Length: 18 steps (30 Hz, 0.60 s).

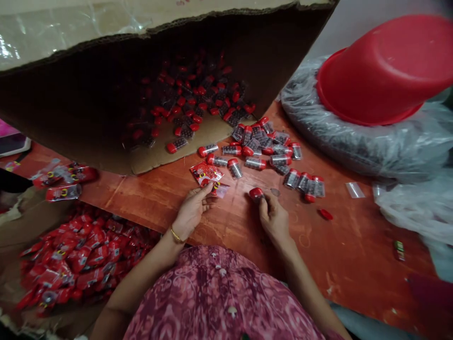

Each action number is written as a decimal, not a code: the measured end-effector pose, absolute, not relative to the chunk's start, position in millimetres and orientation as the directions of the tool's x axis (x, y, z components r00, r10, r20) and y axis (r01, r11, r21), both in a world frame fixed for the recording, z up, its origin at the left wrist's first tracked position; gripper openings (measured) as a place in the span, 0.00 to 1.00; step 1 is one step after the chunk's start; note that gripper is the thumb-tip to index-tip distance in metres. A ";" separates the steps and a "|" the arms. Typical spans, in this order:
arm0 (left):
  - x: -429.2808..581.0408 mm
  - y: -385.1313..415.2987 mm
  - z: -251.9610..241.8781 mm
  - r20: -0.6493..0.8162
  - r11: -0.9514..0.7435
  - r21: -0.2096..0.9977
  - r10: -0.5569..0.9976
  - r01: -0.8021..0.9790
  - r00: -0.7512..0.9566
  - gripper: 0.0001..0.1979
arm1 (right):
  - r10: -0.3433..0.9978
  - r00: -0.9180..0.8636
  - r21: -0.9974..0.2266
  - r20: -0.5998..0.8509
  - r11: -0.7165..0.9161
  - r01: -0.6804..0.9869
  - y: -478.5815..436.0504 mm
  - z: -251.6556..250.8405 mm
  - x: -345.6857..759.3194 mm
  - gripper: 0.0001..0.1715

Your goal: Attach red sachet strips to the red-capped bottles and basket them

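Red sachet point(205, 174) pinched at its lower edge by left hand point(193, 212), held just left of right hand point(274, 218), which is clenched on a red-capped tube point(256, 193), only the cap showing, long axis unclear. Loose tubes point(264, 153) lie scattered on the surface point(339, 255) straight ahead, nearer right hand. Filled packets point(79, 255) heaped in carton point(17, 226) at lower left.

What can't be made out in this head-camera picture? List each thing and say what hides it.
Head view:
Red-capped tube in the right hand: its body is hidden by the fingers.
Red packet in the left hand: its small print is too small to read.
Tubes inside the cardboard box: dim in its shadow.
Red basin: cut off by the right edge.
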<state>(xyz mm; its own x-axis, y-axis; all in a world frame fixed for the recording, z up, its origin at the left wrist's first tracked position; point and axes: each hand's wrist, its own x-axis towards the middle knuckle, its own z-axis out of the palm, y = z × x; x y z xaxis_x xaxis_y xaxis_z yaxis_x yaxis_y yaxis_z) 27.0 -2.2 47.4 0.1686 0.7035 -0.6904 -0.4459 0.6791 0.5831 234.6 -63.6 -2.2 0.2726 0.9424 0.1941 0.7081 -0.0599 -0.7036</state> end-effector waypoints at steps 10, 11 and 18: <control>27.3 -9.2 50.8 -0.574 0.611 0.746 0.792 -0.266 0.209 0.17 | 0.996 -0.050 -0.958 -0.068 -0.051 0.281 -69.7 54.1 200.5 0.16; 26.8 -9.3 51.0 -0.558 0.601 0.757 0.799 -0.256 0.224 0.17 | 0.996 -0.060 -0.957 -0.064 -0.044 0.287 -67.5 54.1 199.7 0.16; 23.7 -8.3 50.1 -0.476 0.538 0.807 0.836 -0.242 0.273 0.17 | 0.987 0.026 -0.972 -0.156 -0.158 0.172 -64.5 44.6 195.9 0.17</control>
